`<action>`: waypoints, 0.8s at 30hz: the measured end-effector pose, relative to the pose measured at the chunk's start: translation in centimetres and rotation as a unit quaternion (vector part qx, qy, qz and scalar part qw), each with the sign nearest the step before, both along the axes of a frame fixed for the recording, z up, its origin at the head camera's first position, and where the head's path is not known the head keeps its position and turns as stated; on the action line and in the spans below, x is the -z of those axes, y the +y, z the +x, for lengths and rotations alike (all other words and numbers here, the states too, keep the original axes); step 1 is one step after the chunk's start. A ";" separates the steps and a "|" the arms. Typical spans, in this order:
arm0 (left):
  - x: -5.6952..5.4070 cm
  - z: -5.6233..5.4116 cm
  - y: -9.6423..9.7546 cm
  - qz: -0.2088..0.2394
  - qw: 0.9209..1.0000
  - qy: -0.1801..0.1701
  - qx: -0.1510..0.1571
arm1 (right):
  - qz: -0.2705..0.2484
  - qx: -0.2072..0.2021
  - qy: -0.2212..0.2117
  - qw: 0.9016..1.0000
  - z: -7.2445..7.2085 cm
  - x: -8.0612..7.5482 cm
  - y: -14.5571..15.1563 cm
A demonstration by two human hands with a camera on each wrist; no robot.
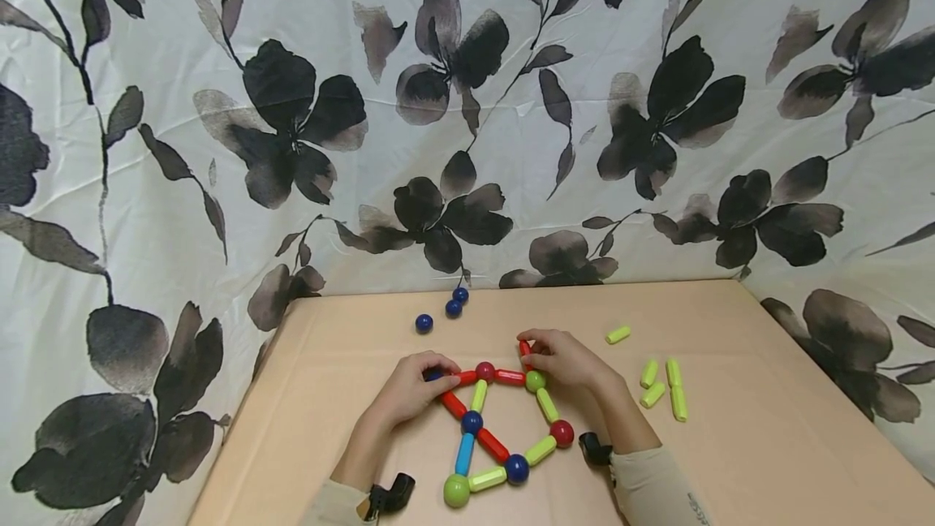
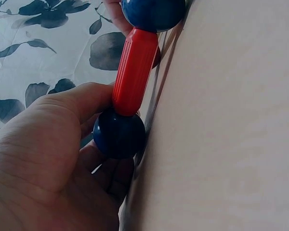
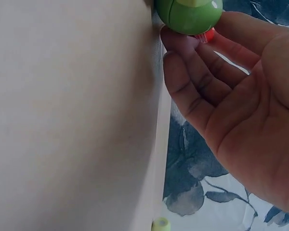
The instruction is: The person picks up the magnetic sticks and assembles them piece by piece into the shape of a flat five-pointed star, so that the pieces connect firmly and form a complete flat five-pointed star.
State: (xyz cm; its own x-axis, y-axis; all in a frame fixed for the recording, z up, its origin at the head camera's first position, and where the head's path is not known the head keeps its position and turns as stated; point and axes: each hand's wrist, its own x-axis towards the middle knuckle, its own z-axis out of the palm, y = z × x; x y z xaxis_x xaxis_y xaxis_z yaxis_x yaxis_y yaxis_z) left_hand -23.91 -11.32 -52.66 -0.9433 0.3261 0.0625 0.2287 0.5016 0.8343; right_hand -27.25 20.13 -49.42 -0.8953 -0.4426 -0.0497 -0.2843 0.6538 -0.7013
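Note:
A flat frame of coloured rods and balls lies on the tabletop in the head view. At its far left corner my left hand (image 1: 409, 390) grips a blue ball (image 2: 119, 134), from which a red rod (image 2: 135, 72) runs to another blue ball (image 1: 471, 423). My right hand (image 1: 568, 362) pinches an upright red rod (image 1: 525, 354) at the green ball (image 1: 536, 381) on the far right corner. In the right wrist view the fingers partly hide that rod's tip. Red balls (image 1: 562, 433), yellow-green rods (image 1: 541, 450) and one light blue rod (image 1: 464, 454) form other parts.
Loose blue balls (image 1: 424, 323) lie near the far edge of the tan tabletop (image 1: 767, 428). To the right are several loose yellow-green rods (image 1: 650, 373). A floral cloth (image 1: 555, 209) hangs behind the table.

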 end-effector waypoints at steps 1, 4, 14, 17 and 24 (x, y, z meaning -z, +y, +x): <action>0.0 0.0 0.0 0.000 1.000 0.000 0.000 | 0.000 0.001 0.000 1.000 0.0 0.1 0.0; 0.0 0.1 0.0 0.002 1.000 -0.002 -0.002 | 0.001 0.001 -0.002 1.000 0.0 0.1 -0.1; -0.1 0.2 0.0 0.000 1.000 -0.001 -0.004 | -0.002 0.013 -0.002 1.000 0.0 -0.1 0.6; -0.1 0.1 0.0 -0.001 1.000 -0.001 -0.003 | -0.002 0.030 0.021 0.999 0.0 -0.7 1.3; 0.1 -0.1 0.0 -0.002 1.000 0.000 0.000 | -0.006 0.060 0.085 0.995 0.2 -2.1 3.1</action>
